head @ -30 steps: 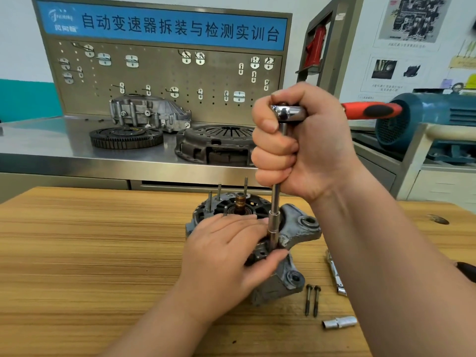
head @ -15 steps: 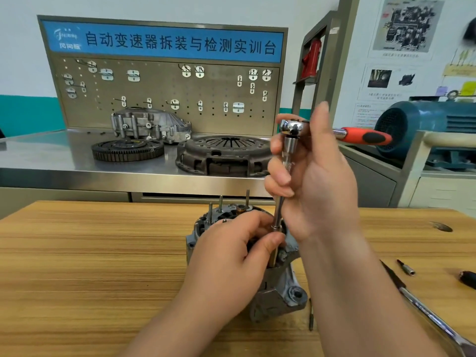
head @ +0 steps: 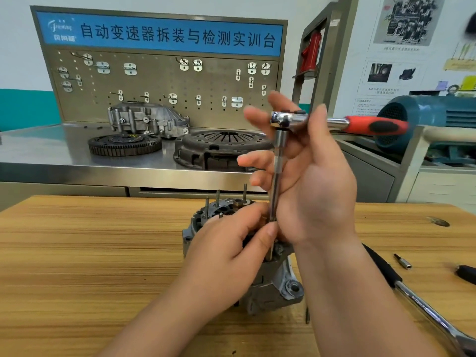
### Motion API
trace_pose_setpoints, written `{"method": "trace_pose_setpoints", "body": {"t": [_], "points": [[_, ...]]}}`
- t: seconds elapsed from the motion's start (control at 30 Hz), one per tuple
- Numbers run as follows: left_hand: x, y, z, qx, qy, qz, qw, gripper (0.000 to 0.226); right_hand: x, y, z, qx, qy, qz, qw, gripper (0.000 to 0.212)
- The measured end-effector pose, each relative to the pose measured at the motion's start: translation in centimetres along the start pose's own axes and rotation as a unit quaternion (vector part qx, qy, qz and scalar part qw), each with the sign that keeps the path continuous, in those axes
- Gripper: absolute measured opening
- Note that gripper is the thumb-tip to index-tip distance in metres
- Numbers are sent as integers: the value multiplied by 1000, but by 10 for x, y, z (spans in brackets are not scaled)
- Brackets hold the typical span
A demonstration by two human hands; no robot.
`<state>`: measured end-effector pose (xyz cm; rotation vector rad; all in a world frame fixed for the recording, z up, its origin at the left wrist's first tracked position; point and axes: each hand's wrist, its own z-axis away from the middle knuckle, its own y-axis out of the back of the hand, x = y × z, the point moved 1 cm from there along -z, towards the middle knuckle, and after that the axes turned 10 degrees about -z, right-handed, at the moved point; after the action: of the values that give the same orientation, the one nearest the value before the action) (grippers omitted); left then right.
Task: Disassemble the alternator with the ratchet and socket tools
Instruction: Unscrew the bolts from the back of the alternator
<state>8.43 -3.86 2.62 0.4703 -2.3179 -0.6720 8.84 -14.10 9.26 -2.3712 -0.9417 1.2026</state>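
Observation:
The grey alternator [head: 279, 292] stands on the wooden table [head: 90, 253], its studs pointing up. My left hand [head: 229, 256] lies over its top, and the thumb and fingers pinch the lower end of the chrome extension bar [head: 279, 155]. The bar stands upright on the alternator. On its top sits the ratchet [head: 288, 118], its red and black handle [head: 376, 126] pointing right. My right hand [head: 316, 181] is around the bar with fingers spread and straight. Its thumb is up in front of the ratchet's neck.
A long chrome wrench with a black grip [head: 412, 302], a small bit [head: 403, 261] and a dark tool [head: 466, 275] lie at the table's right. A loose bolt [head: 307, 315] lies by the alternator. Behind is a steel bench with a flywheel [head: 123, 144], clutch cover [head: 219, 150] and housing [head: 146, 119].
My right hand has loosened from a fist round the extension bar to spread fingers. My left hand has shifted so that its thumb and fingers close on the bar's lower end.

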Motion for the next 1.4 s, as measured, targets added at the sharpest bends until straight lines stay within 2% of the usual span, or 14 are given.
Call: {"method": "trace_pose_setpoints", "body": {"t": [0.07, 0.13, 0.27, 0.37, 0.43, 0.6, 0.77, 0.83, 0.97, 1.0, 1.07, 1.13, 1.27, 1.4], "points": [[1, 0, -1, -5, 1, -10, 1000, 15, -2, 1, 0, 4, -51, -25, 998, 44], [1, 0, -2, -4, 14, -6, 1000, 8, -3, 1, 0, 13, -43, -37, 998, 36], [0, 0, -3, -1, 41, -1, 999, 23, -5, -2, 3, 23, 96, 17, 995, 26], [-3, 1, -3, 1, 54, 11, 999, 19, -5, -3, 4, 17, 149, 65, 986, 27], [-4, 0, -2, -6, 53, 21, 998, 6, -3, -3, 5, 7, 126, 31, 992, 26], [1, 2, 1, -28, 6, -39, 999, 12, -3, 3, 2, 32, 9, -49, 998, 46], [2, 1, -1, -20, 35, -24, 999, 21, -4, 1, 2, 17, 91, 8, 996, 25], [-1, 1, -1, -16, 44, -9, 999, 18, -5, 1, 2, -5, 110, 21, 994, 26], [-2, 0, 0, -7, 31, -7, 999, 12, -5, 2, 0, -51, 76, -15, 996, 27], [-3, -1, 0, -7, 27, -13, 1000, 4, -4, 4, -1, -51, 56, -31, 997, 29], [-2, -1, 1, -8, 19, -27, 999, 14, -4, 6, -1, -37, 15, -52, 998, 38], [-2, -1, 1, -14, 7, -40, 999, 10, -3, 7, -1, -24, -2, -50, 998, 45], [-1, 1, -1, -11, 22, -10, 1000, 12, -5, 3, 0, -28, 72, -6, 997, 26], [-4, 1, -1, -14, 30, 16, 999, 6, -6, 3, 0, -43, 99, 6, 994, 27]]}}
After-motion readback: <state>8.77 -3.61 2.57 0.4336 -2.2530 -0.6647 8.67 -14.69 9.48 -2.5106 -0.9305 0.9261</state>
